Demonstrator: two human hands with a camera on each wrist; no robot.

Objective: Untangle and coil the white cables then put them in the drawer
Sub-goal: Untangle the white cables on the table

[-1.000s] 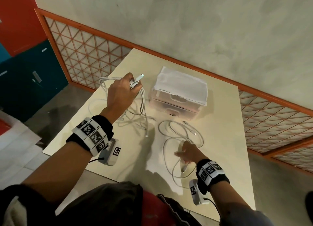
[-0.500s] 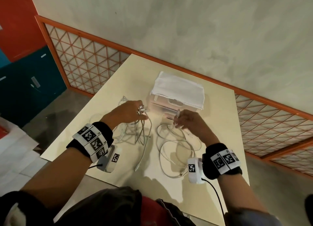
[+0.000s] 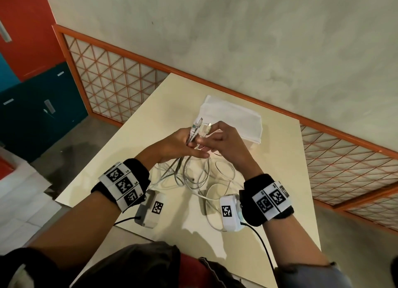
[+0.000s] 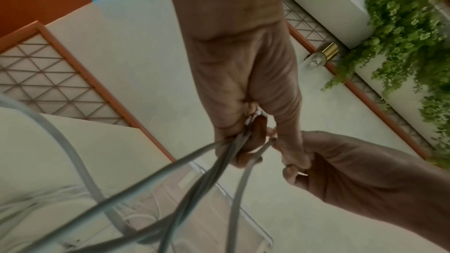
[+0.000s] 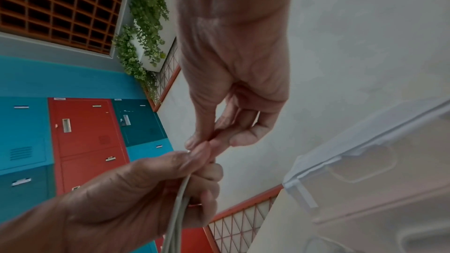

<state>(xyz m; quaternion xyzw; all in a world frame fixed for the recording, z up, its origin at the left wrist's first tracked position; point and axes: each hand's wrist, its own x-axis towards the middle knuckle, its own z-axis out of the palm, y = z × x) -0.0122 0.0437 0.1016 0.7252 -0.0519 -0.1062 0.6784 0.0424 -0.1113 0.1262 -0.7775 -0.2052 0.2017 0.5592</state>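
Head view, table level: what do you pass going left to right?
Left wrist camera → left hand → cable plugs → right hand → drawer box → table's right edge.

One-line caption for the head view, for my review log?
Both hands meet above the table: left hand grips the white cables near their plugs, right hand pinches one plug, before the drawer unit.

The drawer box (image 3: pixel 232 117) is partly hidden behind both hands, so its drawers cannot be seen in the head view. The cables (image 4: pixel 151 189) run out of the left wrist picture's bottom edge, blurred.
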